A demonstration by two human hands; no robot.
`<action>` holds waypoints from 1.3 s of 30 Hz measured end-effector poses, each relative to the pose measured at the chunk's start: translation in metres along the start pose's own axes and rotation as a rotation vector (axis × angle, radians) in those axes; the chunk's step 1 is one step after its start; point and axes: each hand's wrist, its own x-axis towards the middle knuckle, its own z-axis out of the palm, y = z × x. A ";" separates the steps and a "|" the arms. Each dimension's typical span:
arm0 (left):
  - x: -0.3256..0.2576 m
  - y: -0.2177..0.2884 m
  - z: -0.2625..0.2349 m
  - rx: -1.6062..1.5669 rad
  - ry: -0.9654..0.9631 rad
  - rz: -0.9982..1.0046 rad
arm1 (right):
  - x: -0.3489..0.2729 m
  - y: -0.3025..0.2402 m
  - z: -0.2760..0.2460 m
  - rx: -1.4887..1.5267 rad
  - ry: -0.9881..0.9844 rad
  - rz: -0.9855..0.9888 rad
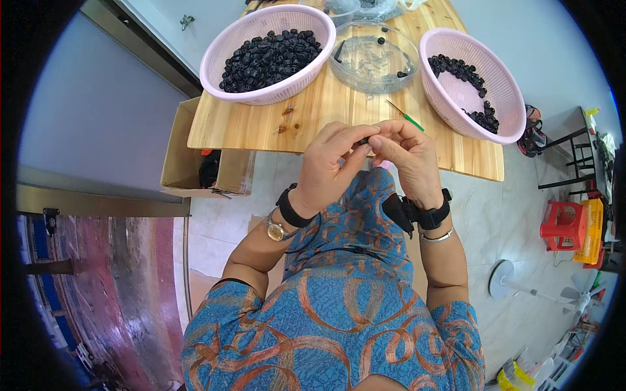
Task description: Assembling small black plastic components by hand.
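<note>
In the head view, we see both of our bare hands raised at the near edge of a light, knotty wooden table (241, 127). Our left hand (332, 156) is grasping a small black piece (363, 141) between thumb and fingertips. Our right hand (411, 153) is bent in toward it, thumb and fingers curled, its thumb tip at the piece; we cannot tell how firmly it grips. The piece sits between the two hands, mostly covered by fingers, so its shape is hidden from us.

Beyond our left hand stands a round, pale pink perforated plastic basket (287, 88) with a deep heap of small black parts (270, 62). Right of it we have a round, clear plastic tray (372, 65) with a few black bits in it. At the right, a second pale pink plastic basket (460, 91) holds a looser scatter of black parts along its side. A thin tool with a green handle (413, 122) lies on the wood just beyond our right hand. Below the table's left end we find an open brown cardboard box (235, 173).
</note>
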 end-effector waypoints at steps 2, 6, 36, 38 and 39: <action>0.000 0.001 0.001 0.076 -0.003 0.021 | 0.001 0.004 -0.003 0.038 -0.009 0.000; 0.001 0.000 0.001 0.136 -0.009 0.088 | 0.000 0.005 -0.006 0.098 -0.001 0.048; -0.004 0.009 0.008 -0.190 0.083 0.081 | -0.028 0.004 0.002 0.061 0.032 -0.273; -0.004 0.011 0.008 -0.214 0.048 0.050 | -0.028 0.003 -0.001 0.046 0.012 -0.289; -0.004 0.012 0.008 -0.214 0.049 0.051 | -0.028 0.003 -0.004 0.046 -0.005 -0.269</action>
